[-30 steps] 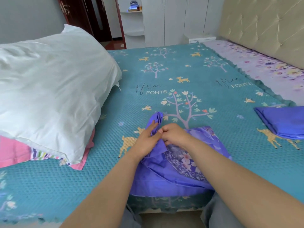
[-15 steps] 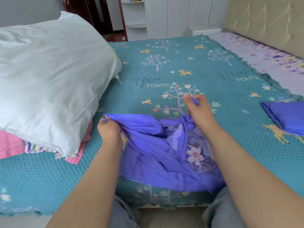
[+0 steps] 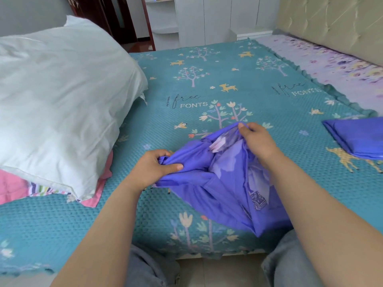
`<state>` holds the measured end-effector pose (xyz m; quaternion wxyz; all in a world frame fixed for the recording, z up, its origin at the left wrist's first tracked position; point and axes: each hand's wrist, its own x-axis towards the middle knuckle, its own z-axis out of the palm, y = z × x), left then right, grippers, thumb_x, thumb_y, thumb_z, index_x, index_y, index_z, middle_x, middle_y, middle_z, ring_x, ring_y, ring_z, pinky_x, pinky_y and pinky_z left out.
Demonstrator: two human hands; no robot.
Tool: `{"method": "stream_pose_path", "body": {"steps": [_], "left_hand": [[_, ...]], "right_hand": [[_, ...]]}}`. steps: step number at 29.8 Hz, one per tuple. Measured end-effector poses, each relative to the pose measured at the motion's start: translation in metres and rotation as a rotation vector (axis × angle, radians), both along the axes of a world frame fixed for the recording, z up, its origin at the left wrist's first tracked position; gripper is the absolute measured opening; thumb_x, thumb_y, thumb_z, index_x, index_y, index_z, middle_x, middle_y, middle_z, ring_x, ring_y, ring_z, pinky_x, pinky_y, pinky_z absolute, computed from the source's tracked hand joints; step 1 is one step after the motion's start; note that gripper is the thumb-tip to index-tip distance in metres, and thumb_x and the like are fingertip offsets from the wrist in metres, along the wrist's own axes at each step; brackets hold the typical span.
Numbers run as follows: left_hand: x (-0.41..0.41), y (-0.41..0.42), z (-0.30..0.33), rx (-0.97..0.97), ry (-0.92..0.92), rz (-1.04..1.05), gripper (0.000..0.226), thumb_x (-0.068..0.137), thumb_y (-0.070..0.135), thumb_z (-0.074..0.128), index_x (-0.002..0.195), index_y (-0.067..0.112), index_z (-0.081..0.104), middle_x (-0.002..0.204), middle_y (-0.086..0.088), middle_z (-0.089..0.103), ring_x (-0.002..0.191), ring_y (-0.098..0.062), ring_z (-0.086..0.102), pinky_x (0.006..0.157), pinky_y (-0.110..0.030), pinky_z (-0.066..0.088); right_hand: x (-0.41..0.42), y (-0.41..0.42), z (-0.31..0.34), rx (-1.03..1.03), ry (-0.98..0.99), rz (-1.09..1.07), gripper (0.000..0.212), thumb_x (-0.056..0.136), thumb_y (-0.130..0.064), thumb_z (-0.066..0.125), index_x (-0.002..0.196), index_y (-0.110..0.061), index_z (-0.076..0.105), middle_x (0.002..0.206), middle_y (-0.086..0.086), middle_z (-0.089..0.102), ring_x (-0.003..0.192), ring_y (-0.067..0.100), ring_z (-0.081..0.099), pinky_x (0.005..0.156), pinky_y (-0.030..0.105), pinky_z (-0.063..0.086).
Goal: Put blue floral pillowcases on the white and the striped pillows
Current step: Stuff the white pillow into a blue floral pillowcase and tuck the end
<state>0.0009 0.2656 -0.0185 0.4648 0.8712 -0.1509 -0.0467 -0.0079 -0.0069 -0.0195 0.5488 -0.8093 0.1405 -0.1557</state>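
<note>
at the far left a big white pillow point(image 3: 60, 100) lies on the teal bedspread point(image 3: 238, 79), and it rests on top of the striped pillow point(image 3: 44, 188), of which only a strip of coloured stripes and a pink edge peek out at its near side. just right of that stack, the left hand point(image 3: 154, 169) is clenched on a bunched corner of the blue floral pillowcase point(image 3: 223, 187), thumb pressed over the gathered cloth. the pillowcase is crumpled and spread between the two hands near the near edge of the bed, its lower part hanging down over the edge toward the person's knees; pale flower print and a small dark patterned patch show in its folds. further right and a little farther away, the right hand point(image 3: 258, 139) pinches the upper edge of the same pillowcase between thumb and fingers, lifting it off the bedspread. both bare forearms reach in from the near side. at the far right a second blue pillowcase point(image 3: 358, 137) lies folded flat on the bedspread, well apart from the hands and partly cut by the frame edge. beyond it, a lilac flowered sheet point(image 3: 342, 65) runs along a padded beige headboard point(image 3: 331, 23).
</note>
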Motion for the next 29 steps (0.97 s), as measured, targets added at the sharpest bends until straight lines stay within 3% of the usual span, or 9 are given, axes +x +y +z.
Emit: {"method": "stream_pose_path", "body": {"steps": [5,8,10,13,16,19,21,23,29], "left_hand": [[0.010,0.019,0.002,0.128,-0.365,0.632,0.025,0.092,0.034,0.056,0.087,0.011,0.066,0.074,-0.005,0.061,0.076,-0.026,0.057,0.068,-0.031,0.039],[0.018,0.032,-0.002,-0.437,-0.214,0.832,0.031,0.099,0.030,0.043,0.102,0.005,0.061,0.088,-0.005,0.062,0.086,-0.021,0.056,0.082,-0.033,0.045],[0.022,0.045,-0.004,-1.007,0.087,0.674,0.028,0.099,0.020,0.038,0.115,0.010,0.058,0.101,-0.002,0.065,0.097,-0.019,0.061,0.092,-0.033,0.047],[0.026,0.063,-0.002,-1.139,0.322,0.513,0.032,0.083,0.015,0.048,0.113,0.015,0.058,0.105,-0.003,0.067,0.096,-0.019,0.064,0.086,-0.034,0.051],[0.033,0.062,-0.009,-1.005,0.314,0.605,0.013,0.091,0.012,0.048,0.087,0.019,0.059,0.068,0.004,0.068,0.059,-0.008,0.063,0.054,-0.020,0.051],[0.043,0.053,-0.022,-0.390,0.179,0.621,0.037,0.079,0.025,0.062,0.114,0.019,0.054,0.096,-0.001,0.067,0.081,-0.014,0.065,0.074,-0.032,0.051],[0.047,0.050,-0.028,0.139,-0.098,0.680,0.069,0.072,0.030,0.068,0.135,0.017,0.042,0.127,-0.013,0.054,0.116,-0.032,0.052,0.099,-0.044,0.041],[0.042,0.035,-0.028,0.226,-0.336,0.567,0.060,0.081,0.030,0.068,0.135,0.013,0.046,0.131,-0.014,0.053,0.124,-0.034,0.046,0.106,-0.040,0.035],[0.035,-0.003,-0.049,0.383,-0.162,0.106,0.072,0.085,0.039,0.066,0.145,0.017,0.031,0.145,-0.007,0.041,0.131,-0.023,0.042,0.108,-0.037,0.034]], "right_hand": [[0.002,-0.037,0.012,0.783,-0.018,-0.063,0.022,0.095,-0.031,0.049,0.090,-0.014,0.062,0.072,0.004,0.068,0.061,0.016,0.065,0.065,0.027,0.054],[-0.001,-0.066,0.007,0.975,-0.093,0.217,0.051,0.083,-0.031,0.052,0.124,0.000,0.051,0.120,0.023,0.059,0.105,0.031,0.062,0.093,0.046,0.050],[-0.008,-0.080,0.016,1.060,-0.197,0.258,0.052,0.066,-0.025,0.070,0.111,-0.002,0.058,0.109,0.018,0.063,0.096,0.028,0.064,0.083,0.039,0.056],[-0.015,-0.102,0.023,1.234,-0.458,0.220,0.037,0.049,-0.005,0.079,0.083,-0.008,0.064,0.078,0.009,0.069,0.073,0.021,0.068,0.067,0.029,0.057],[-0.011,-0.102,0.014,0.476,-0.158,-0.117,0.034,0.083,-0.008,0.067,0.114,-0.014,0.054,0.103,0.007,0.061,0.085,0.018,0.062,0.069,0.022,0.053],[-0.009,-0.103,-0.007,-0.277,0.284,-0.288,0.059,0.081,-0.017,0.069,0.135,-0.016,0.046,0.132,0.020,0.047,0.117,0.031,0.050,0.099,0.033,0.040],[-0.009,-0.094,-0.003,-0.412,0.274,-0.318,0.049,0.083,-0.018,0.063,0.131,-0.021,0.053,0.141,0.020,0.036,0.129,0.033,0.039,0.109,0.034,0.029],[-0.005,-0.078,0.002,-0.462,0.072,-0.184,0.041,0.084,-0.013,0.061,0.125,-0.018,0.060,0.144,0.015,0.037,0.133,0.028,0.037,0.107,0.024,0.025],[-0.009,-0.032,-0.006,-0.714,0.472,0.419,0.065,0.081,-0.033,0.070,0.137,-0.014,0.043,0.137,0.006,0.049,0.127,0.025,0.045,0.098,0.030,0.039]]}}
